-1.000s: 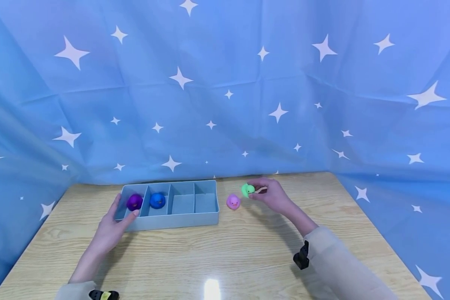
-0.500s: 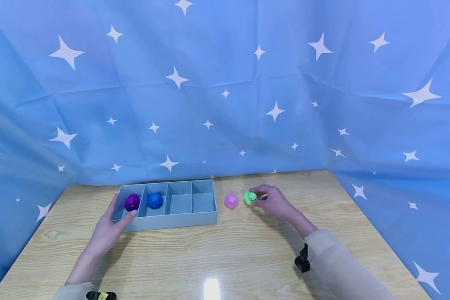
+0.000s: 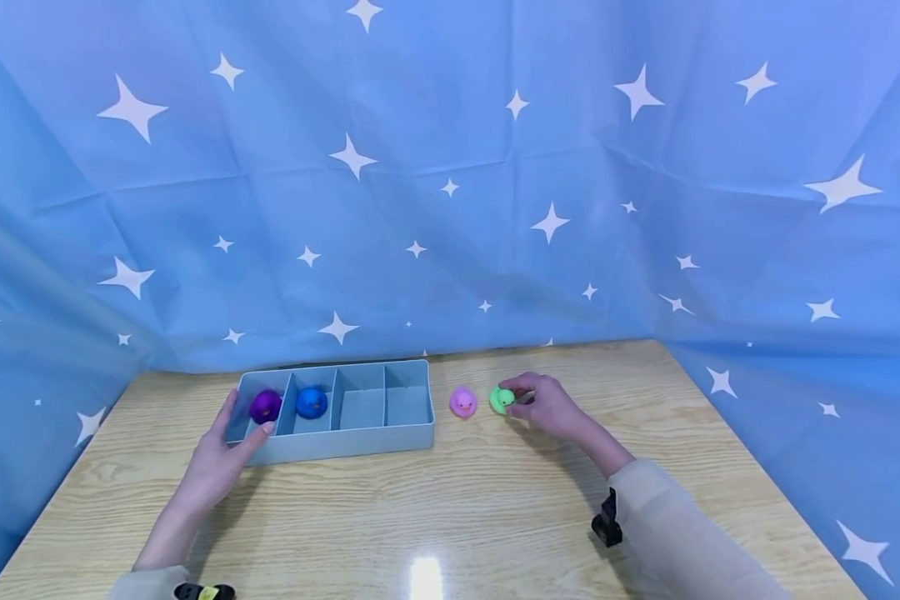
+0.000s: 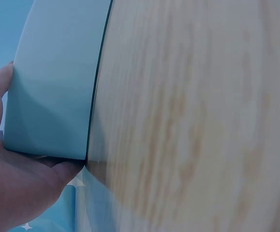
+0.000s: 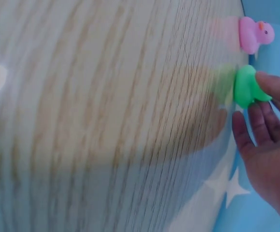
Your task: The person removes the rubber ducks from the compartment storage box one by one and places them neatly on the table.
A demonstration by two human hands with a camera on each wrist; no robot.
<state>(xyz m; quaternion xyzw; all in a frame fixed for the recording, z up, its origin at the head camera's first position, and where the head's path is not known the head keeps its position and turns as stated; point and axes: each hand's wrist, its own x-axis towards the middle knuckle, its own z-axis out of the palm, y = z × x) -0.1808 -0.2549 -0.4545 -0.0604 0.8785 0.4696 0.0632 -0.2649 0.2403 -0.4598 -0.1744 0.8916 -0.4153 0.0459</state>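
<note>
With thumb and fingers, my right hand [image 3: 547, 406] pinches a green rubber duck [image 3: 502, 399] at the tabletop. In the right wrist view the thumb lies against the side of the green duck [image 5: 246, 87]. A pink rubber duck [image 3: 463, 402] sits just left of it. My left hand [image 3: 217, 462] grips the left end of a grey-blue divided box [image 3: 345, 441], thumb over its front rim. The left wrist view shows the box's front wall [image 4: 55, 92] and fingers along its end. Inside, a purple duck [image 3: 266, 406] occupies the leftmost compartment and a blue duck [image 3: 312, 402] the one beside it.
Both ducks and the box are on a light wood-grain table [image 3: 360, 517]. A blue cloth with white stars [image 3: 450, 142] hangs behind the table and along both sides. Black wrist cameras [image 3: 607, 521] are strapped on over pale sleeves.
My right hand has come down and toward the front with the green duck, to beside the pink one. The left hand stays on the box. The head view has shifted slightly.
</note>
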